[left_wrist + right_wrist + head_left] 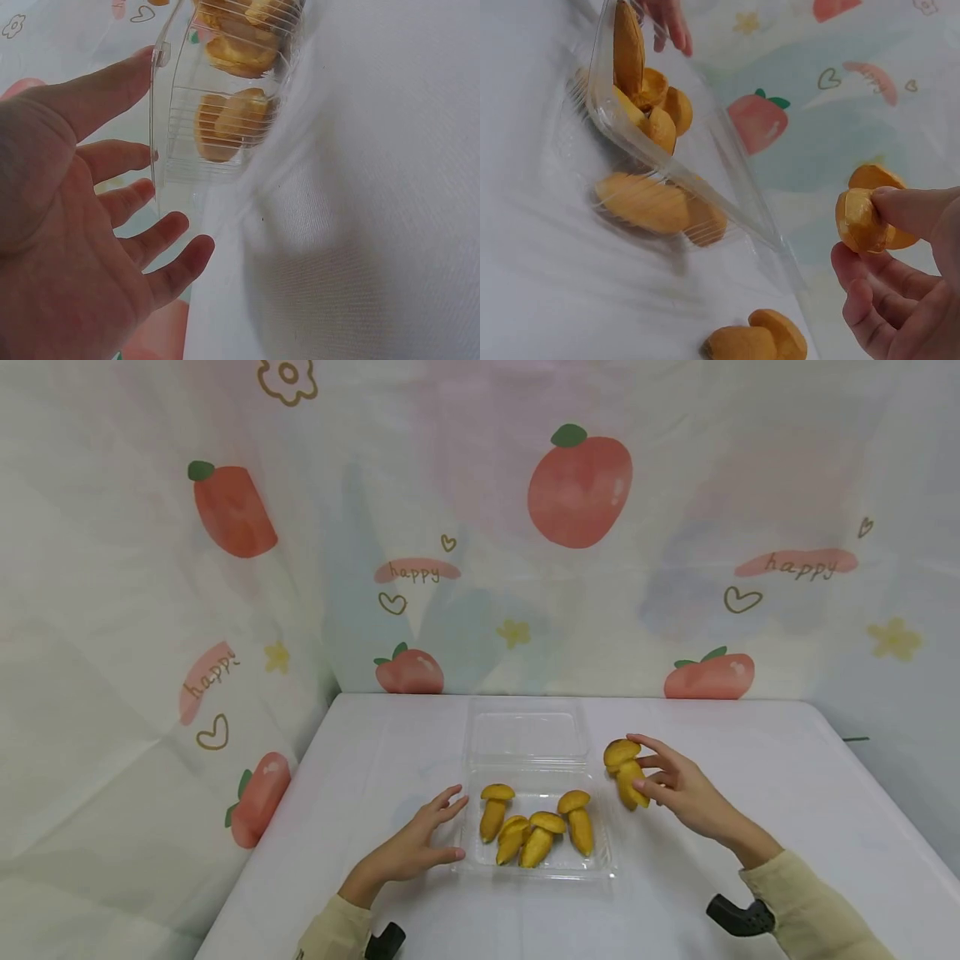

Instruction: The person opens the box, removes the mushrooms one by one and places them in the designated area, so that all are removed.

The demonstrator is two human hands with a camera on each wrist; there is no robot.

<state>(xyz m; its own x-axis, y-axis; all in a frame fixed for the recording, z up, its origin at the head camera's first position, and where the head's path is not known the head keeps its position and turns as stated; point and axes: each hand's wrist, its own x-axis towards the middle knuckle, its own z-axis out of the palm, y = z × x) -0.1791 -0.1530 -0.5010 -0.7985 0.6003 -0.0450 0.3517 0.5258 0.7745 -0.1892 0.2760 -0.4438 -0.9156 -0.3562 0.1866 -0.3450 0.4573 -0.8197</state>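
Note:
A clear plastic clamshell box [551,781] stands with its lid folded back, holding several yellow mushrooms [537,838]. My left hand [411,843] is at the box's left side with fingers spread; its thumb and fingertips [142,156] are right at the rim. To the right of the box, my right hand [686,789] pinches a yellow mushroom [866,210] between thumb and fingers, raised above the table. Another mushroom [759,339] lies on the table below that hand, outside the box. In the head view these two overlap.
The transparent lid [528,733] lies flat toward the back of the white-covered table [405,739]. Behind it and at the left hangs a pale printed cloth [480,468] with fruit pictures. Dark wrist camera mounts [741,917] stick out beside the sleeves.

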